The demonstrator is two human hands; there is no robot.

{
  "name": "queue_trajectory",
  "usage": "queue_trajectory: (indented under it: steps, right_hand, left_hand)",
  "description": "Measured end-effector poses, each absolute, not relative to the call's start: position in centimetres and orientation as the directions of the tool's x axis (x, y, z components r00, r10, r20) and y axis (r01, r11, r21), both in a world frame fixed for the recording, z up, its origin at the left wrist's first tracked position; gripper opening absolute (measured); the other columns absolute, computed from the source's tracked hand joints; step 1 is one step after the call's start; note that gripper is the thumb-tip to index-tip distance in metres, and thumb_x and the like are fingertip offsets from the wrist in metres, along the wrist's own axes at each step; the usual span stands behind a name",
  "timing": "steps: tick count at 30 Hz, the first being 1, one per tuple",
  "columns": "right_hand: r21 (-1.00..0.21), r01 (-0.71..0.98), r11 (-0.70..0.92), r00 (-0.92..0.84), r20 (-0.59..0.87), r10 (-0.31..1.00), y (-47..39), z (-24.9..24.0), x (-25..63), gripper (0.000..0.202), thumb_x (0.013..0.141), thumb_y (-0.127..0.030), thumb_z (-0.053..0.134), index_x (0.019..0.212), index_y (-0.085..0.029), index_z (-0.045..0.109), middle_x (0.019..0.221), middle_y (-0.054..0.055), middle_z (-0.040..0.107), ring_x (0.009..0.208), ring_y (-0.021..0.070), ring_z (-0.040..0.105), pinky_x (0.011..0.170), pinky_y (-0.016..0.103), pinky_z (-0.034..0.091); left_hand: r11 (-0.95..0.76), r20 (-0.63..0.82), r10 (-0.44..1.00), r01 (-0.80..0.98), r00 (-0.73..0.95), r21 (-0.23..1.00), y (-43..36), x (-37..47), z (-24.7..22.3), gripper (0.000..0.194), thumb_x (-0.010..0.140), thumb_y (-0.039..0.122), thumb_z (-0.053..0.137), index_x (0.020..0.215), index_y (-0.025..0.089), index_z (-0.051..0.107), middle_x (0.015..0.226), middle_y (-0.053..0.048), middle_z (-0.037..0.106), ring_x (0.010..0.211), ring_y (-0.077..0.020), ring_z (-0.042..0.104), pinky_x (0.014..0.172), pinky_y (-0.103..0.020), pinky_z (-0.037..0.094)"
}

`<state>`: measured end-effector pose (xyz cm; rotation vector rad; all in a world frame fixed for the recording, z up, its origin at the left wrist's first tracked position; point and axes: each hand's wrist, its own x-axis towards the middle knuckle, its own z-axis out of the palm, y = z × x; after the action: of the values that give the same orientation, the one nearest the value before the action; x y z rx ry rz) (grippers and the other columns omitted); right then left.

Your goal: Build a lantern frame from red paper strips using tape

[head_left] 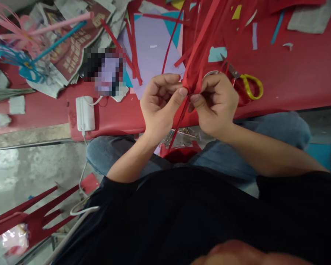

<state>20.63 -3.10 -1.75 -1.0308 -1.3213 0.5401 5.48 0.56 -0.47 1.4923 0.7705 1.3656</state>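
A bundle of red paper strips [200, 48] fans upward and away from my two hands. My left hand [164, 97] pinches the gathered lower end between thumb and fingers. On the other side of the same end, my right hand [216, 101] is closed, its thumb and fingertips pressed to the strips. A thin red strip hangs below the pinch toward my lap. Yellow-handled scissors [251, 86] lie on the red table just right of my right hand, their blades partly behind loose red strips. The exact join under my fingertips is hidden.
Lilac and blue paper sheets [157, 44] lie beyond my left hand. A white power bank [85, 114] with a cable sits near the table edge [113, 127]. Pink and blue paper flowers [30, 71] rest on newspaper at left. Paper scraps [217, 54] are scattered about.
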Motion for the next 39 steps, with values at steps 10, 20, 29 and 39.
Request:
queue_trajectory:
  steps: [10,20,29,39]
  right_hand:
    - [-0.915,0.161,0.371,0.24,0.401,0.884,-3.4,-1.3,20.7,0.046,0.1,-0.072,0.082,0.107,-0.032,0.061,0.099,0.001,0.075,0.088,0.0201,0.078,0.072,0.038,0.071]
    - [-0.893,0.159,0.42,0.274,0.449,0.851,-3.6,-0.8,20.3,0.033,0.107,-0.06,0.077,0.113,-0.031,0.063,0.107,0.002,0.072,0.102,0.0238,0.08,0.089,0.046,0.074]
    - [-0.967,-0.014,0.255,0.209,0.247,0.946,-5.1,-0.7,18.5,0.056,0.1,-0.051,0.086,0.132,-0.036,0.043,0.103,-0.004,0.077,0.095,0.0202,0.082,0.082,0.039,0.073]
    - [-0.955,-0.058,0.292,0.204,0.275,0.94,-4.2,-1.1,19.2,0.057,0.096,-0.049,0.09,0.132,-0.036,0.047,0.093,-0.008,0.077,0.081,0.0163,0.08,0.075,0.035,0.071]
  left_hand:
    - [-0.409,0.413,0.886,-0.065,0.21,0.91,0.1,5.4,0.0,0.04,0.107,0.069,0.071,0.131,0.037,0.063,0.114,0.001,0.077,0.114,-0.0198,0.084,0.1,-0.043,0.073]
    - [-0.44,0.428,0.89,0.055,0.158,0.896,0.0,5.7,0.2,0.037,0.108,0.063,0.072,0.131,0.038,0.058,0.108,0.0,0.071,0.109,-0.0201,0.08,0.1,-0.044,0.068]
    - [-0.455,0.448,0.89,0.117,0.079,0.883,0.0,6.3,-0.9,0.05,0.112,0.053,0.071,0.142,0.042,0.033,0.114,-0.001,0.067,0.108,-0.0214,0.081,0.099,-0.049,0.068]
    - [-0.442,0.425,0.895,0.146,0.136,0.885,1.2,5.5,-1.9,0.063,0.105,0.045,0.083,0.143,0.042,0.034,0.124,-0.002,0.07,0.11,-0.0237,0.084,0.099,-0.05,0.07]
